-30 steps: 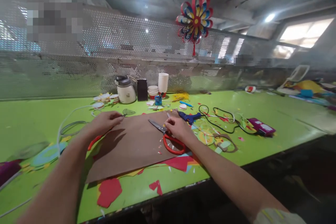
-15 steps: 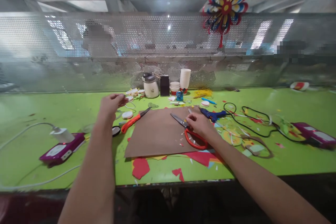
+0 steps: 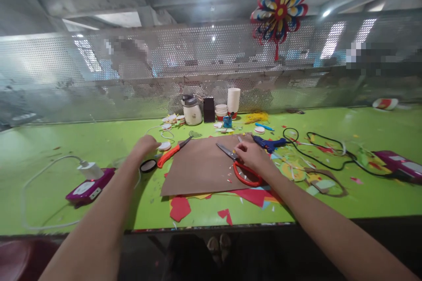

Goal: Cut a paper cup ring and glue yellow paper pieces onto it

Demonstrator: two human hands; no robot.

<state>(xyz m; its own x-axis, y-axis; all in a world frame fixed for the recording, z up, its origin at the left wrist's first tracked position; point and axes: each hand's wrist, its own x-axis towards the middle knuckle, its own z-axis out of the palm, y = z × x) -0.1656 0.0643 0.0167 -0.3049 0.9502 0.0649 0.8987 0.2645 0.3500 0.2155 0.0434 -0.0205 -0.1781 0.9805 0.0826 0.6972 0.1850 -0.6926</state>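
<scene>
My right hand (image 3: 252, 156) lies on the brown cardboard sheet (image 3: 198, 167), fingers bent and pinched at the pivot of the red-handled scissors (image 3: 245, 174), which lie flat on the sheet. My left hand (image 3: 145, 145) hovers left of the sheet. It is smeared by motion, close to a white disc (image 3: 164, 146), an orange-handled knife (image 3: 169, 153) and a black ring (image 3: 148, 166).
On the green table (image 3: 49, 140) are a purple device (image 3: 87, 189) with a white plug and cable at the left, a blue glue gun (image 3: 268, 142), black cable (image 3: 313, 145), another purple device (image 3: 398, 164), and coloured paper scraps (image 3: 180, 208). A jar (image 3: 193, 113), black box and cups stand by the mesh wall.
My left hand left the cardboard's left edge, rose, and has come down further left near the white disc. The view swung left. My right hand stayed on the scissors.
</scene>
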